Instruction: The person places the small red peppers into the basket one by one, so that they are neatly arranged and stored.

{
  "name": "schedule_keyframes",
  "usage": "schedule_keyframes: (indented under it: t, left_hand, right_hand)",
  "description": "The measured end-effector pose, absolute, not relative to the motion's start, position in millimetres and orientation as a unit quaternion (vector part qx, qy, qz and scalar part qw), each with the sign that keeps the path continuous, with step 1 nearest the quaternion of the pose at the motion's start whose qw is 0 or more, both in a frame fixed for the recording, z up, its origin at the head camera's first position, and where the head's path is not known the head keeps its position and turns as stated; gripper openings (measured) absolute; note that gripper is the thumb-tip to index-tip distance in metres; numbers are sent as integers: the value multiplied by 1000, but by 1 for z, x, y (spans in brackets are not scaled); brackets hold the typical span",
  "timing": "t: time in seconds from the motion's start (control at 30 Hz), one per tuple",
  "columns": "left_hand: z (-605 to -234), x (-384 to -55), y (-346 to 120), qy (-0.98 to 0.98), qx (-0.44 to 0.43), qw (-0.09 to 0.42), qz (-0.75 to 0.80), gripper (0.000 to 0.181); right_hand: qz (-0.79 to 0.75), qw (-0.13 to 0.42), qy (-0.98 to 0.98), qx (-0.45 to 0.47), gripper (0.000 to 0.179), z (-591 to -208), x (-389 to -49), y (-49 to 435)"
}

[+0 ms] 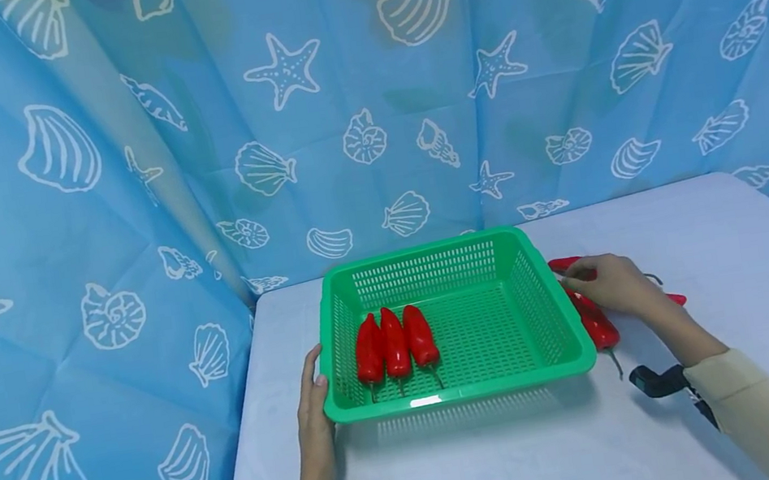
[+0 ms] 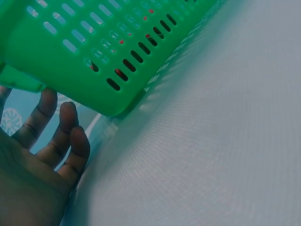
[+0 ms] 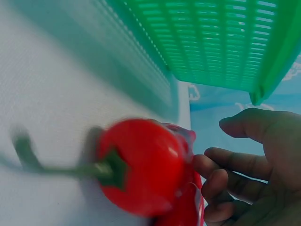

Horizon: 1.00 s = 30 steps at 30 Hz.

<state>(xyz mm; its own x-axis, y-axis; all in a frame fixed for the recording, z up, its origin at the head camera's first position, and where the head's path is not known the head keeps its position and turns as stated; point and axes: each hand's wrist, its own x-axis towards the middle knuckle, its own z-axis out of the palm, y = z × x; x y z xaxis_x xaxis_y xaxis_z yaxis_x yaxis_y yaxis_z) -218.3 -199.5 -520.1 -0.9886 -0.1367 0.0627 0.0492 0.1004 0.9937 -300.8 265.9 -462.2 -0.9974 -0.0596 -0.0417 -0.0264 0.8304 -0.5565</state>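
Green slotted plastic basket: left hand unclenched, touching; rightward, right hand loose, long red pepper, best gripped mid-body.

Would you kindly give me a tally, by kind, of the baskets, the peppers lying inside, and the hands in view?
Basket: 1
Peppers inside: 3
Hands (left hand, right hand): 2
Total: 6
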Motion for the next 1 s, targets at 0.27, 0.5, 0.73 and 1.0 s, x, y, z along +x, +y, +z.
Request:
schedule_keyframes:
  t: [0.27,0.5,0.73,1.0]
  left_hand:
    - [-521,-218,-198,-744,30,71,-664,56]
    - [-521,-218,-199,-749,32,71,-658,56]
    - [-522,-218,-200,-743,24,75,-664,54]
    - [-522,-219,-201,-742,17,72,-666,53]
  right_hand:
    - [-286,31,957,-24,59,-468,-302,265]
    - [-273,43,961,-20,59,-470,-301,262]
    - [-266,60,962,-16,64,-475,-303,259]
    - [-270,42,961,-34,61,-478,-300,260]
